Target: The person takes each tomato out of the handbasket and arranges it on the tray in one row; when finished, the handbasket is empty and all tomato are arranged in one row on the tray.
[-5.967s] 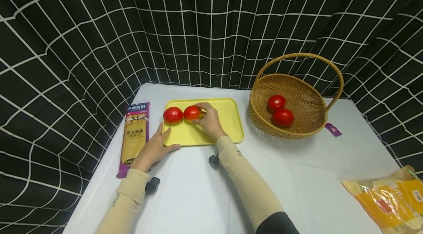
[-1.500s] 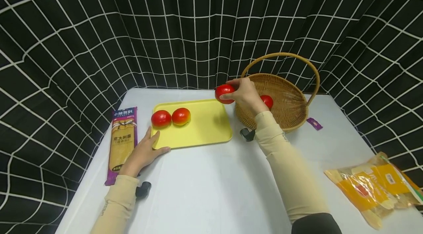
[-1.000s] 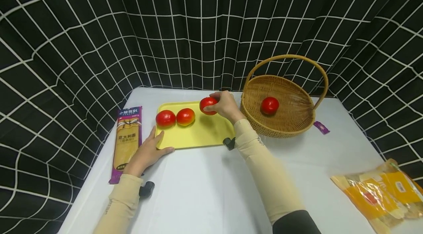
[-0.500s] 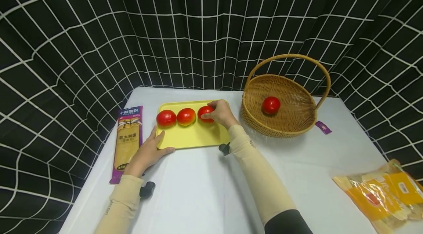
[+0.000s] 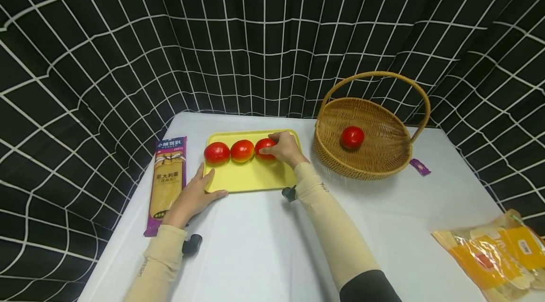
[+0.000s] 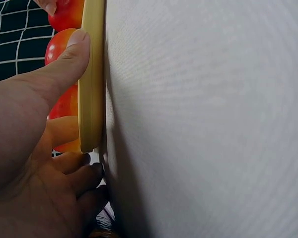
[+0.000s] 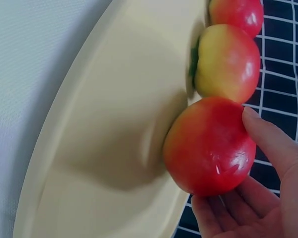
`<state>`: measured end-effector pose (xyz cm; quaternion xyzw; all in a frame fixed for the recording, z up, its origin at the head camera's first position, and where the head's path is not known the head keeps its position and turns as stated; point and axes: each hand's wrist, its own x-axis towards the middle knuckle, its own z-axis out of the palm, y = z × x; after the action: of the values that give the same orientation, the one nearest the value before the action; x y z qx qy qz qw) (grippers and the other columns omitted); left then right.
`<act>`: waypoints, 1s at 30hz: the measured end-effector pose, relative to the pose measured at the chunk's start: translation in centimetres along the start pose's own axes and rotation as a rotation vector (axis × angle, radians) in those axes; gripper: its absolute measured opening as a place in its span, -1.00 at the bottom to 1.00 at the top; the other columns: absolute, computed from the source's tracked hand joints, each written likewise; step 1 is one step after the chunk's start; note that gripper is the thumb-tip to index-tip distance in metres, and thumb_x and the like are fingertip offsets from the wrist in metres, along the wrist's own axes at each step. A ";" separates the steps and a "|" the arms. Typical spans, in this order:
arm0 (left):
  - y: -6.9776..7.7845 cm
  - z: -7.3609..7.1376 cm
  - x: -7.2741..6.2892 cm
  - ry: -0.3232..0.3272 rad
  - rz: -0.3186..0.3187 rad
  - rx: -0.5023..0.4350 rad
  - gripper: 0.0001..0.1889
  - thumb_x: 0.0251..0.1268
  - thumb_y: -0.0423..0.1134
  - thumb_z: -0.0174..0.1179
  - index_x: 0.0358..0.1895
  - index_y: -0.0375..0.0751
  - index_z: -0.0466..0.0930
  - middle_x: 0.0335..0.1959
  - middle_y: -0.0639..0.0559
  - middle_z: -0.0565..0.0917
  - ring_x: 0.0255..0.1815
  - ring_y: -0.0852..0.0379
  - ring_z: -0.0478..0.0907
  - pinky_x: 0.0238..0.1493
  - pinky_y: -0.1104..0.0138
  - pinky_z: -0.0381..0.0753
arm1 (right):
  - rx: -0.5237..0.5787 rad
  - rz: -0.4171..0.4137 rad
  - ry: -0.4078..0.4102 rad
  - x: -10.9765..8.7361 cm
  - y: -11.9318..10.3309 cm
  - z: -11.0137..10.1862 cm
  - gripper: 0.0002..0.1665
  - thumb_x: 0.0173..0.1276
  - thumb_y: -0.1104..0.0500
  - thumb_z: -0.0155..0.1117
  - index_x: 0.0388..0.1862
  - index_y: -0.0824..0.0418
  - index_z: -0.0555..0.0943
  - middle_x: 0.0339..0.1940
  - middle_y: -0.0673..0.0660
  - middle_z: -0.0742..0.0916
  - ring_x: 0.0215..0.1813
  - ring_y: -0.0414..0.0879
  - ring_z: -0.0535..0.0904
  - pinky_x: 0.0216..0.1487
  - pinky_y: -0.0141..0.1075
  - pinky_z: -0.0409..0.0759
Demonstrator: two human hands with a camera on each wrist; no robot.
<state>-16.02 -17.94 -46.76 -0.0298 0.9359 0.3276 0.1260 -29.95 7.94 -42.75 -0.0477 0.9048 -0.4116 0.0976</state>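
Note:
On the yellow tray [image 5: 247,181] three red tomatoes stand in a row near its far side. My right hand [image 5: 286,147] pinches the rightmost tomato [image 7: 211,148] between thumb and fingertips, low over the tray. Next to it sits the middle tomato [image 5: 242,151], yellowish on one side, with a bit of green at its base in the right wrist view. At the left end is another tomato [image 5: 217,153]. My left hand [image 5: 195,198] lies spread at the tray's near left corner, thumb [image 6: 72,57] along the near edge and forefinger reaching over the rim beside the left tomato.
A wicker basket [image 5: 383,138] with a tall handle stands right of the tray and holds one tomato [image 5: 352,137]. Left of the tray lies a pasta packet [image 5: 167,183]. A small purple wrapper [image 5: 420,167] and an orange-yellow bag [image 5: 489,254] lie on the right.
My right hand let go of the middle tomato, took one tomato from the basket and carried it left, down to the row on the tray. The left hand stayed at the corner.

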 end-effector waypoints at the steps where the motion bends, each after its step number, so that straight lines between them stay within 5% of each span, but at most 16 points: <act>1: 0.0 0.0 0.0 0.000 0.006 0.001 0.02 0.44 0.24 0.30 0.73 -0.17 0.01 0.79 -0.28 -0.30 0.74 -0.48 -0.15 0.62 -0.41 0.06 | 0.001 0.002 0.001 0.0 0.0 0.0 -0.23 0.27 0.13 0.64 0.43 0.31 0.60 0.41 0.28 0.68 0.42 0.13 0.58 0.56 -0.06 0.52; 13: -0.3 0.0 0.0 0.004 0.025 -0.003 0.01 0.44 0.24 0.30 0.73 -0.20 0.02 0.79 -0.30 -0.30 0.74 -0.49 -0.14 0.62 -0.40 0.06 | 0.016 -0.002 0.003 -0.1 0.0 -0.1 -0.21 0.27 0.13 0.64 0.45 0.32 0.58 0.38 0.29 0.70 0.38 0.14 0.61 0.51 -0.06 0.57; 30: -0.3 0.1 0.1 -0.001 0.022 0.006 0.01 0.45 0.24 0.29 0.73 -0.18 0.00 0.79 -0.28 -0.31 0.75 -0.48 -0.15 0.62 -0.41 0.04 | -0.022 -0.048 0.030 -0.3 -0.3 -1.5 -0.20 0.28 0.13 0.63 0.46 0.33 0.56 0.49 0.30 0.63 0.56 0.21 0.47 0.62 0.02 0.44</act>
<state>-16.02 -18.05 -47.03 -0.0190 0.9370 0.3264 0.1230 -29.95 8.88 -41.48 -0.0640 0.9094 -0.4044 0.0736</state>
